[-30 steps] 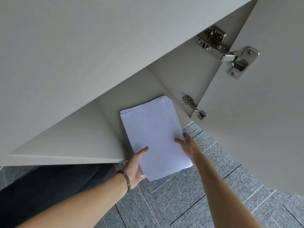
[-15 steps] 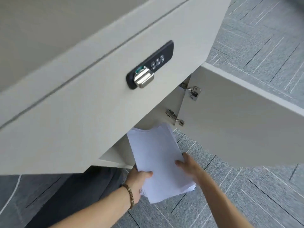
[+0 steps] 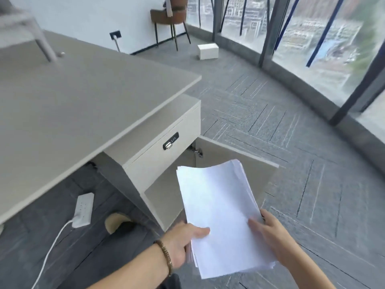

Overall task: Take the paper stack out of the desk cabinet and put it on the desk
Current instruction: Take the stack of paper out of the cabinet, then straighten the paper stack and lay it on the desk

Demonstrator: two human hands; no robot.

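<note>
White paper stack [image 3: 218,213] in both hands, open cabinet door [image 3: 235,161] behind

1. Office; grey desk [image 3: 83,105] with a cabinet [image 3: 158,151] under it, combination lock [image 3: 170,141] on the drawer front
2. Grey carpet tiles [image 3: 270,126]; power strip [image 3: 83,209] with white cable on the floor
3. Floor-to-ceiling curved glass wall [image 3: 312,49] overlooking city buildings
4. Brown chair [image 3: 168,15] by the white wall; wall socket [image 3: 115,35]; loose printer paper stack [image 3: 220,215]
</note>
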